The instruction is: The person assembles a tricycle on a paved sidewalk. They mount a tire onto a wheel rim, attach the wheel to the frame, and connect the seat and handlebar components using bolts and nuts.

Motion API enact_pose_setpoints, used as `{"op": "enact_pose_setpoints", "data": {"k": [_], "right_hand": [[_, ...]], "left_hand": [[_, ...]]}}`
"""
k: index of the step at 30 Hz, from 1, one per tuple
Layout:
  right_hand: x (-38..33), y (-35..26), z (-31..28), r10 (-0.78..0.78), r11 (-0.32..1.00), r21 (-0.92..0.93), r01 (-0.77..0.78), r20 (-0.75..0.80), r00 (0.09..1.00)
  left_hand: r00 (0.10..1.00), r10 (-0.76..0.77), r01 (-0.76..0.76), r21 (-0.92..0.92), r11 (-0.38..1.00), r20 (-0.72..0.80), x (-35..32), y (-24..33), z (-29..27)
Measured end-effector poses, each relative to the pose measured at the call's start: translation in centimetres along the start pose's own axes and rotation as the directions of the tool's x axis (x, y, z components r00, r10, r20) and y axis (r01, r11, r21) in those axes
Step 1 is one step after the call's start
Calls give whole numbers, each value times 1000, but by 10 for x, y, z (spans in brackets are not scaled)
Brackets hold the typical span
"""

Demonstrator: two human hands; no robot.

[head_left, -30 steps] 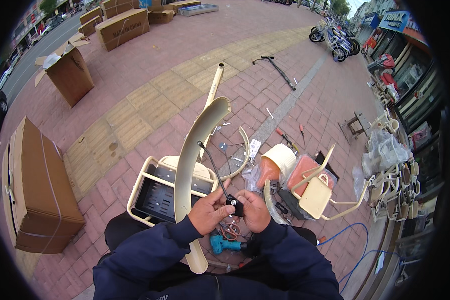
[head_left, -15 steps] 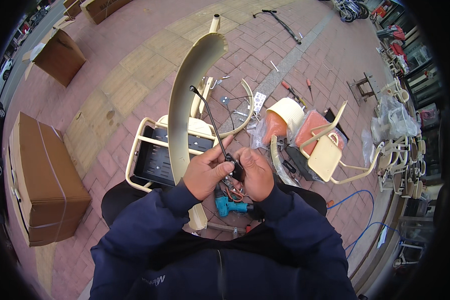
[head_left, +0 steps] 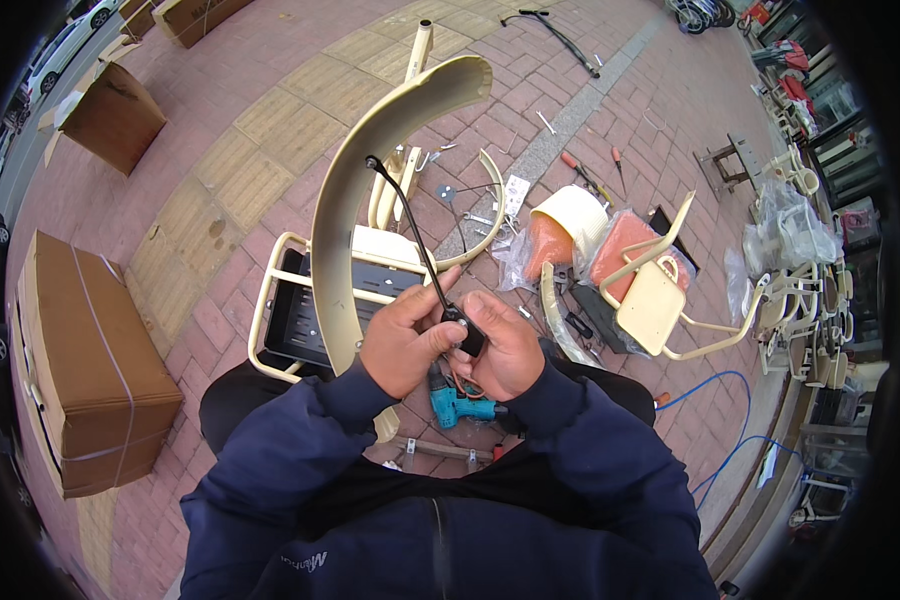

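A curved cream mudguard [head_left: 345, 200] rises upright in front of me, its hollow side facing me. A thin black stay rod [head_left: 406, 208] runs from the mudguard's inner side down to my hands. My left hand [head_left: 407, 338] pinches the rod's lower end between thumb and fingers. A small black fitting [head_left: 467, 338] sits at that end, gripped by the thumb and fingers of my right hand [head_left: 508, 345]. My fingers partly hide the fitting, so I cannot tell its exact kind. Below my hands lies a teal cordless drill [head_left: 455, 403].
A cream-framed black basket [head_left: 295, 310] stands left behind the mudguard. Orange seat pads [head_left: 625, 255] in plastic and a cream tubular frame [head_left: 655, 310] lie right. A large carton [head_left: 110, 360] stands left. Screwdrivers [head_left: 618, 165], a floor pump [head_left: 570, 45] and a blue hose [head_left: 720, 378] lie about.
The mudguard has tilted, its top going right and its lower part left. The rod's upper end has shifted slightly up and left. My hands stay together on the rod and fitting.
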State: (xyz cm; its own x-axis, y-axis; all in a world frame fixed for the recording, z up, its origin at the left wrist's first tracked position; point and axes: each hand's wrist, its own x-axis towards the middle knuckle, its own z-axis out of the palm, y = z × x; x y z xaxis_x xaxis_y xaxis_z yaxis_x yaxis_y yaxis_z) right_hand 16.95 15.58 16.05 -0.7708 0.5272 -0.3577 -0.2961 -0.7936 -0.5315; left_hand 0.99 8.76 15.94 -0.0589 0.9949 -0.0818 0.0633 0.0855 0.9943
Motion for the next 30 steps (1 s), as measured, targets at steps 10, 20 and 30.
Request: {"op": "enact_pose_setpoints", "data": {"k": [10,20,30], "right_hand": [[3,-1,-2,59,997,-44,-60,-16,998],[2,-2,0,55,998,-41,-56,-31,998],[0,-1,-3,24,998,59,-26,40,999]], "left_hand": [[998,65,-64,14,998,-24,0,1,1],[996,87,-85,103,991,-17,1,4,-2],[995,104,-103,119,987,0,2,2,-6]]}}
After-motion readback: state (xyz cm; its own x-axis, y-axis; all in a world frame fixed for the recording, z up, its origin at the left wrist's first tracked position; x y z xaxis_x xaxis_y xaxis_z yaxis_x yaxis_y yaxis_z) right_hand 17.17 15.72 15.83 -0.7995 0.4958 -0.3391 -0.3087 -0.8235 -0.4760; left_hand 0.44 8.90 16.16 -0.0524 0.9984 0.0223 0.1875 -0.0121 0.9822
